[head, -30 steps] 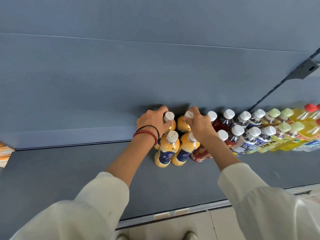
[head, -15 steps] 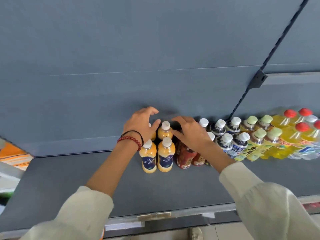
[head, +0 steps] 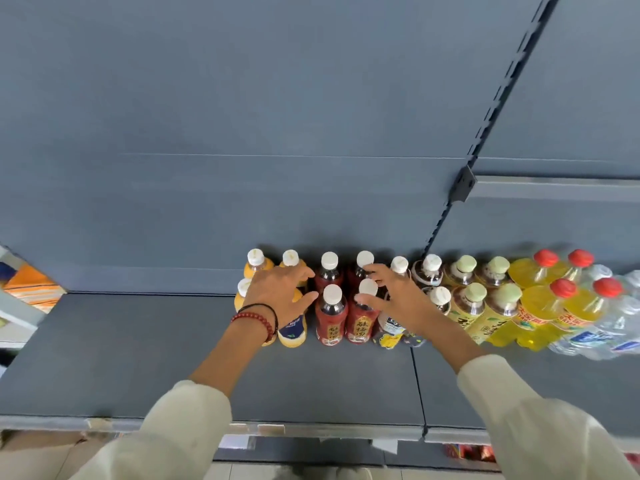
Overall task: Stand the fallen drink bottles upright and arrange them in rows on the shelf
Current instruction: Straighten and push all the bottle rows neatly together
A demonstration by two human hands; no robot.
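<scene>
Drink bottles stand upright in two rows at the back of the grey shelf (head: 138,358). From the left come orange juice bottles (head: 256,263), red tea bottles (head: 330,318), blue-label bottles (head: 430,271), green-capped yellow tea bottles (head: 471,308) and red-capped yellow bottles (head: 540,306). My left hand (head: 280,294) hovers with spread fingers over the front orange juice bottles and hides part of them. My right hand (head: 394,297) is spread over the front blue-label bottle, its fingertips at the caps of the right red tea bottles. Neither hand holds anything.
Clear water bottles (head: 620,323) end the rows at the far right. A slotted upright with a bracket (head: 464,183) runs up the back panel. Orange-striped goods (head: 27,285) sit on a neighbouring shelf at the left. The shelf's front edge (head: 242,427) lies below my arms.
Both hands have let go of the back orange juice bottles and opened. They have spread apart, and the right hand now sits further right along the rows. The view has shifted.
</scene>
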